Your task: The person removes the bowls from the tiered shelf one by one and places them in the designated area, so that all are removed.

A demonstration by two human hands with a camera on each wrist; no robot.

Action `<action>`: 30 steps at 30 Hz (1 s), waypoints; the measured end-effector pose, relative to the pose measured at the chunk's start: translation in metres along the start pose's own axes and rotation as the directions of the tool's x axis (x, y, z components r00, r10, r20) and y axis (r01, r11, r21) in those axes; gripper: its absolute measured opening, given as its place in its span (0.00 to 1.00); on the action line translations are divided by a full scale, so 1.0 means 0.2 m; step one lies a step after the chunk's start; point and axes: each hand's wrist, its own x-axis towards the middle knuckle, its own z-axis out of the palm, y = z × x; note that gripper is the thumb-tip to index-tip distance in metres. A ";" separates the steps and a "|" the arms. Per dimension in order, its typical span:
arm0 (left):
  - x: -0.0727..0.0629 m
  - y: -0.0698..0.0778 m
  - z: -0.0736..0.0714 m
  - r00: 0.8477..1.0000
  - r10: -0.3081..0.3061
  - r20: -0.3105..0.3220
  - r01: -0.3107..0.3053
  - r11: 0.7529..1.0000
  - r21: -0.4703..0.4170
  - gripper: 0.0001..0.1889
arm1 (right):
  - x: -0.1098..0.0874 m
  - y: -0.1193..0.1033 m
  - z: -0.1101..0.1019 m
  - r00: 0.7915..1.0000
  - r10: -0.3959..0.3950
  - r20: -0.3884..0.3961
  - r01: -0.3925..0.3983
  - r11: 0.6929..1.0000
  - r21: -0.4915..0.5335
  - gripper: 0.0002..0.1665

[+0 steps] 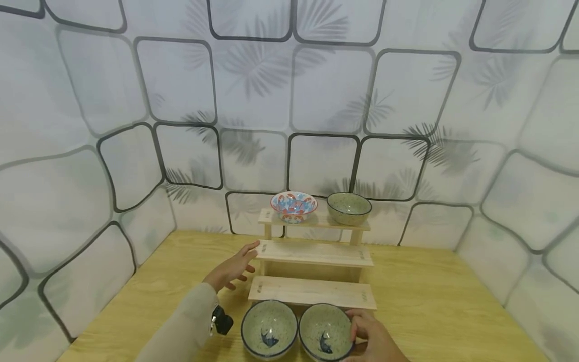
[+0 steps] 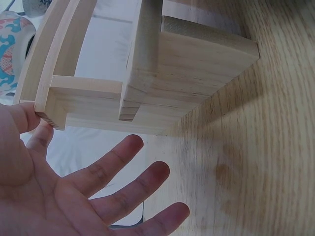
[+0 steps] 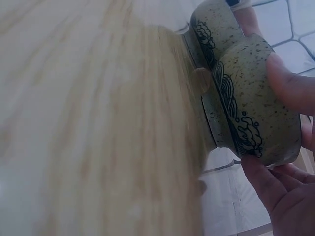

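A three-tier wooden step shelf (image 1: pixel 314 253) stands on the wooden table. At the left end of its middle board is my left hand (image 1: pixel 232 270). Thumb and index finger pinch that board's end (image 2: pixel 51 115) in the left wrist view, while the other fingers (image 2: pixel 123 194) spread apart. My right hand (image 1: pixel 373 336) grips the right side of a speckled green bowl (image 1: pixel 323 324) with a blue fish inside. In the right wrist view its thumb and fingers lie against the bowl's outer wall (image 3: pixel 258 93). A matching bowl (image 1: pixel 269 322) sits close on its left, in front of the shelf.
On the top board stand a red, blue and white patterned bowl (image 1: pixel 294 205) and another speckled green bowl (image 1: pixel 349 207). A patterned cloth wall (image 1: pixel 330 90) rises behind and at both sides of the table (image 1: pixel 420 291). A black device (image 1: pixel 222 321) is strapped to the left wrist.
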 end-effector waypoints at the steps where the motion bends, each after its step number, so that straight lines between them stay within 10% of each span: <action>1: 0.00 0.00 0.00 1.000 0.000 0.000 0.000 1.000 0.001 0.31 | 0.00 0.00 0.00 1.000 -0.020 -0.002 0.020 1.000 -0.016 0.27; 7: -0.01 0.02 0.00 1.000 0.002 0.004 -0.002 1.000 0.003 0.30 | -0.01 -0.01 -0.01 0.988 -0.154 0.027 0.156 0.982 -0.105 0.35; 15: -0.01 0.01 0.00 1.000 -0.009 0.002 0.009 1.000 -0.001 0.31 | 0.00 -0.08 -0.05 0.990 0.050 0.132 -0.063 0.993 0.099 0.35; 30: -0.02 0.01 0.00 1.000 0.012 -0.002 -0.012 1.000 0.021 0.31 | 0.13 -0.21 -0.22 0.995 -0.100 -0.004 0.099 0.991 0.093 0.25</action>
